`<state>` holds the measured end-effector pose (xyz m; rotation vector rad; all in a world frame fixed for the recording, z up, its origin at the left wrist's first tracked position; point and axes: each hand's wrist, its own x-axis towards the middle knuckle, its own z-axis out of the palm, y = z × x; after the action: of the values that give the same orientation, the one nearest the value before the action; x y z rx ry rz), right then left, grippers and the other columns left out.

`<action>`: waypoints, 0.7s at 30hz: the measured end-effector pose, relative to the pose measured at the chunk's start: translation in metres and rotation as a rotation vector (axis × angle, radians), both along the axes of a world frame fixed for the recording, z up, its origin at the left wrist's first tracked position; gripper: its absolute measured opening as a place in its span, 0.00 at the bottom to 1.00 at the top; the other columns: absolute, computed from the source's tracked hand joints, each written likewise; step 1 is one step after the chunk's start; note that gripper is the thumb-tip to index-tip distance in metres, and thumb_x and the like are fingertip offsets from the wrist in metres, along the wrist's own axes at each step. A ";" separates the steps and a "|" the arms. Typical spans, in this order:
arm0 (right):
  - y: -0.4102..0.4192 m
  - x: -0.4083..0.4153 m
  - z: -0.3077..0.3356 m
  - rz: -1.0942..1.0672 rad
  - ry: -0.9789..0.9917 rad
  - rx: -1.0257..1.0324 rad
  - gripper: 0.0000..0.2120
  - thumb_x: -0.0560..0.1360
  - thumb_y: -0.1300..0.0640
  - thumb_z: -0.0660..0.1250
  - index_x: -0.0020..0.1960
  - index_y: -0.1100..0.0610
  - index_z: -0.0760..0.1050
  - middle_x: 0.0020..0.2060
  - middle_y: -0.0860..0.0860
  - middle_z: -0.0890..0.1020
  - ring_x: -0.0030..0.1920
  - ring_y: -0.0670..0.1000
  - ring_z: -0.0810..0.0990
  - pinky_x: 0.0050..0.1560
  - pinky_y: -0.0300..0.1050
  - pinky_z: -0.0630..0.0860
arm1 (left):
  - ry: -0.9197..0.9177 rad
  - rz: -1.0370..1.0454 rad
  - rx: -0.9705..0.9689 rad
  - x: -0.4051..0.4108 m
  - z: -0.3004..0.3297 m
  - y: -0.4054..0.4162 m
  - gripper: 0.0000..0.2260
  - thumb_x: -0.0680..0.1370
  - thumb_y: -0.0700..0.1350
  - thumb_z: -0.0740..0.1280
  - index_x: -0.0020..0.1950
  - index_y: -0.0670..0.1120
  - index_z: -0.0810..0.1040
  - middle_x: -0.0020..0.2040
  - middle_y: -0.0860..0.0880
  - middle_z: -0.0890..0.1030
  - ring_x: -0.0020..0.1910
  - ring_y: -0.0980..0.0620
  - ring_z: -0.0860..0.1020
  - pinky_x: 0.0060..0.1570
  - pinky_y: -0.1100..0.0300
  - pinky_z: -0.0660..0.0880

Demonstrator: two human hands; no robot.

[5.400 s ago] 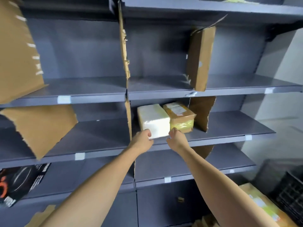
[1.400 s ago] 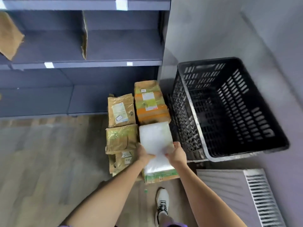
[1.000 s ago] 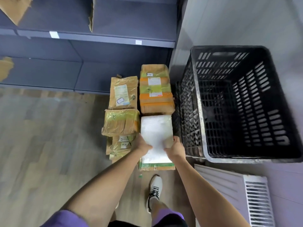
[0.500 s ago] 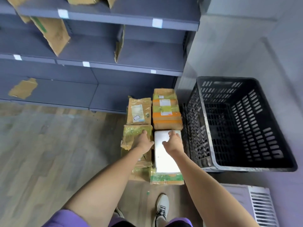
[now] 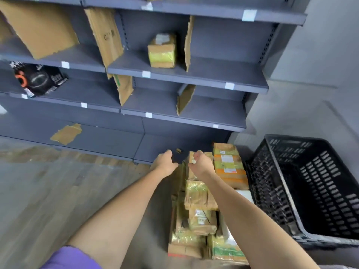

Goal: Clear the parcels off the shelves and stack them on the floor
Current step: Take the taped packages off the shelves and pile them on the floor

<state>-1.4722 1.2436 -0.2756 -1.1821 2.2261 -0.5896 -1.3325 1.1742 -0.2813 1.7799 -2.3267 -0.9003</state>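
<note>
Head view, angled down at grey metal shelving [image 5: 194, 74] and wood-look floor [image 5: 48, 191]. Both hands raised in front of the lowest shelf panel, empty, fingers loosely curled: left hand [image 5: 165, 162] beside right hand [image 5: 201, 164], apart, gripping nothing. Below and behind the forearms, a cluster of parcels on the floor beside the shelving: tall brown parcel with orange and green tape [image 5: 229, 166] nearest the shelf base, crinkled yellow-taped parcel [image 5: 198, 195] closer in, smaller labelled brown parcel [image 5: 202, 220] stacked nearer still, green-banded parcel [image 5: 227, 251] at the near end, white parcel [image 5: 245, 195] only partly visible behind the right forearm. Black slatted plastic crate [image 5: 310, 191] on the floor just right of the stack. One brown parcel with yellow-green tape [image 5: 162, 51] left upright on a middle shelf, next to a torn cardboard divider [image 5: 188, 43]. Black printed box [image 5: 38, 79] on a lower shelf at far left. More cardboard dividers [image 5: 104, 35] leaning between bays. Purple sleeve [image 5: 71, 259] at the bottom edge.
</note>
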 end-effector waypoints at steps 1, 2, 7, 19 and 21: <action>-0.010 0.012 0.010 0.004 0.006 -0.033 0.19 0.79 0.56 0.68 0.68 0.54 0.69 0.61 0.52 0.76 0.57 0.55 0.78 0.47 0.40 0.75 | -0.002 0.002 -0.020 0.013 0.014 -0.009 0.17 0.78 0.52 0.69 0.63 0.47 0.72 0.63 0.45 0.77 0.59 0.41 0.77 0.57 0.47 0.77; -0.020 0.022 0.019 0.004 0.005 -0.060 0.19 0.78 0.57 0.68 0.68 0.54 0.69 0.61 0.52 0.76 0.56 0.54 0.78 0.48 0.40 0.77 | -0.005 0.000 -0.040 0.025 0.027 -0.018 0.16 0.79 0.52 0.68 0.63 0.47 0.72 0.63 0.45 0.76 0.58 0.41 0.77 0.56 0.48 0.77; -0.078 0.062 0.066 0.090 0.062 -0.174 0.19 0.77 0.57 0.68 0.66 0.57 0.71 0.61 0.55 0.76 0.59 0.57 0.77 0.56 0.45 0.76 | -0.005 -0.009 -0.130 0.076 0.087 -0.062 0.16 0.79 0.51 0.67 0.64 0.47 0.71 0.61 0.44 0.77 0.55 0.41 0.78 0.56 0.47 0.77; -0.185 0.081 0.140 0.142 0.109 -0.308 0.19 0.78 0.60 0.64 0.68 0.60 0.69 0.64 0.56 0.73 0.60 0.58 0.75 0.52 0.45 0.72 | -0.006 -0.035 -0.318 0.111 0.170 -0.161 0.15 0.80 0.48 0.66 0.64 0.45 0.71 0.51 0.46 0.78 0.47 0.44 0.78 0.46 0.52 0.76; -0.204 0.075 0.144 0.127 0.106 -0.311 0.19 0.78 0.60 0.64 0.68 0.60 0.69 0.64 0.57 0.73 0.61 0.58 0.75 0.52 0.44 0.72 | -0.018 -0.055 -0.335 0.105 0.174 -0.181 0.16 0.80 0.48 0.66 0.66 0.46 0.70 0.53 0.45 0.78 0.48 0.44 0.78 0.48 0.51 0.78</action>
<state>-1.3969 1.0396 -0.1318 -1.5297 2.1790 -0.8613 -1.2272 0.9935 -0.1069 1.5999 -2.3761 -0.4636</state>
